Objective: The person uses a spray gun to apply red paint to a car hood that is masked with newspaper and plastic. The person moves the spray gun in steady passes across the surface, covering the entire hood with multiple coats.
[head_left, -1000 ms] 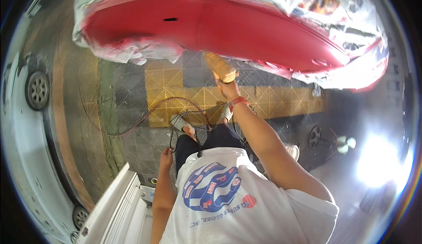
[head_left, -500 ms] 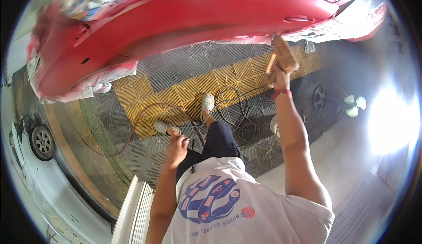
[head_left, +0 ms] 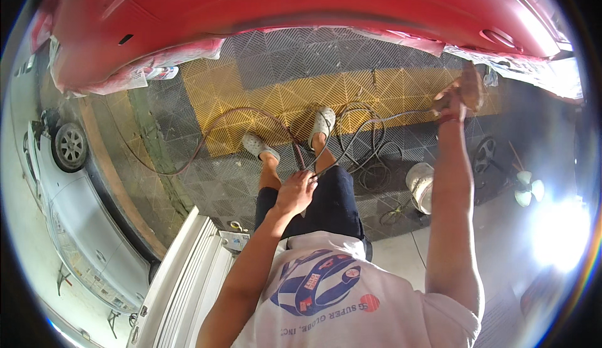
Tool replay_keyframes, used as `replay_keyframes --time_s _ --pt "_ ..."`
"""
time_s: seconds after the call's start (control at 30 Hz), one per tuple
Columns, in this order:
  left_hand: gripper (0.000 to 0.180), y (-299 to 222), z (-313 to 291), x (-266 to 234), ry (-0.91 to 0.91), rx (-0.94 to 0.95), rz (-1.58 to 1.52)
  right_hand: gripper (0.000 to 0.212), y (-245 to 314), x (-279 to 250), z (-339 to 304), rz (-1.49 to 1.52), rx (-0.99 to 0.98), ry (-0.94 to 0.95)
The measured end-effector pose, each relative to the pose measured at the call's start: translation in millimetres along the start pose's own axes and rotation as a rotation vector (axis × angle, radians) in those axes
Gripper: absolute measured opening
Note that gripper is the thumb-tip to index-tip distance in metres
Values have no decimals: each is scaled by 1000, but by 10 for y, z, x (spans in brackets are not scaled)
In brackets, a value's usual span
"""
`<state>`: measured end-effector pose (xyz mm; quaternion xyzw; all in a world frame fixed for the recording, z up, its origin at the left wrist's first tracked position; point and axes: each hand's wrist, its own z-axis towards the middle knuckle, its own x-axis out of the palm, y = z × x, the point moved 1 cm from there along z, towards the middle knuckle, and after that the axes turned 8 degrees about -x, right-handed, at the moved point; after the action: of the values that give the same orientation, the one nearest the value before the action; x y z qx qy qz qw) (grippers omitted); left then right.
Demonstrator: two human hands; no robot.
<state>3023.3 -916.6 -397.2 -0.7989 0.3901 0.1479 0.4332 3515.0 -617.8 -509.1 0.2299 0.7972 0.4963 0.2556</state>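
Note:
My right hand (head_left: 450,105) reaches out to the right, closed round a brown, paint-stained spray gun (head_left: 470,88) that is blurred by motion. The gun is close to the lower edge of a red car body (head_left: 301,3), which is masked along the bottom with paper. From the gun a thin dark hose (head_left: 351,136) runs back toward my left hand (head_left: 297,192). That hand is closed in front of my shorts, with the hose passing into its fingers. A reddish-brown hose (head_left: 251,111) also arcs over the floor and reaches the same hand.
Coils of hose (head_left: 374,175) lie on the grey and yellow floor tiles beside my feet. A white bucket (head_left: 421,188) stands near my right arm, with a fan (head_left: 528,188) and a bright lamp (head_left: 561,235) farther right. At left are white panels (head_left: 182,273) and a pale car (head_left: 94,241).
My right hand and the spray gun have moved right along the car. My left hand has come inward and to the right, in front of my shorts. The view has shifted.

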Motion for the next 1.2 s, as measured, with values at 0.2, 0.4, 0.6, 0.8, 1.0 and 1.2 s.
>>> replay_keyframes --time_s 0.2,0.4,0.6,0.8,1.0,1.2 --pt "26 1426 -829 90 -97 -186 28 16 -1400 1262 -1256 -77 -261 188" --pt "48 2603 -1928 -93 1 -668 -149 36 -2416 2658 -3164 -291 -189 370" --pt "44 2958 -2281 -680 -62 -818 -186 57 -1864 3879 -4366 -238 -141 613" --pt "40 3333 -2474 -663 -144 -788 -214 65 -1678 4016 -4689 -451 -77 712" --pt "40 2791 -1964 -866 -19 -714 5 71 -1840 3487 -3622 -465 3 599" --pt "40 2336 -1385 -250 -13 -239 273 55 -1633 2276 -2375 -306 -250 461"
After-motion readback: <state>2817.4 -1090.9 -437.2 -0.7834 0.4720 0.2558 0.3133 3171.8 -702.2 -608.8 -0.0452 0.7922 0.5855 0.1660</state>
